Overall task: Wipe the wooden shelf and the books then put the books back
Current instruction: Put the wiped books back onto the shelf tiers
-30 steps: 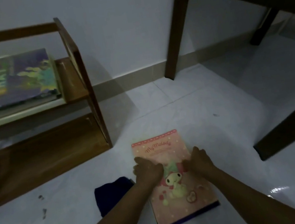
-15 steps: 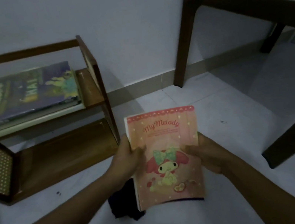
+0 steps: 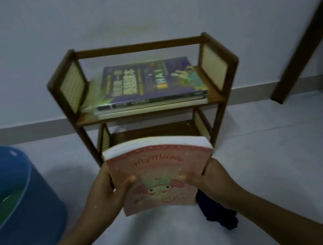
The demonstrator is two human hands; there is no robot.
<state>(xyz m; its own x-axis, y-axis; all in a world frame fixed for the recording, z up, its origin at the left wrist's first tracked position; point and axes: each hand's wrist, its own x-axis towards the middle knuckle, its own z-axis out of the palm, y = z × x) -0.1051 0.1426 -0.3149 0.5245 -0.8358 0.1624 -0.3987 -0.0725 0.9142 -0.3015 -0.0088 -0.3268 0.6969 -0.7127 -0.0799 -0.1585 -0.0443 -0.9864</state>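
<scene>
the pink book [image 3: 161, 176] is held up off the floor in front of the wooden shelf [image 3: 147, 107], its far edge tipped toward the lower tier and its thick block of white pages facing away. the left hand [image 3: 108, 193] grips its left edge with the thumb curled onto the cover, and the right hand [image 3: 210, 178] grips the right edge the same way, thumb on the cover and fingers hidden beneath. it looks like a thick softcover: probably moderate in weight, somewhat bendy, with a glossy cover that could slide under loose fingers, so a hold on both long edges near the middle seems sound, supporting the page block from below. the corners and cover are likely to crease if knocked against wood. the upper tier already carries a flat stack of books [image 3: 148, 86], touching one another, which takes up most of that board. the lower tier sits just beyond the pink book and appears free, though the view of it is partly blocked; its side posts and cane panels leave a narrow mouth, so the book would need to go in level. a blue basin [image 3: 18, 202] stands to the left, well apart, with greenish contents. a dark cloth [image 3: 219, 215] lies on the floor below the right hand. a table leg [image 3: 303, 45] slants at the far right.
</scene>
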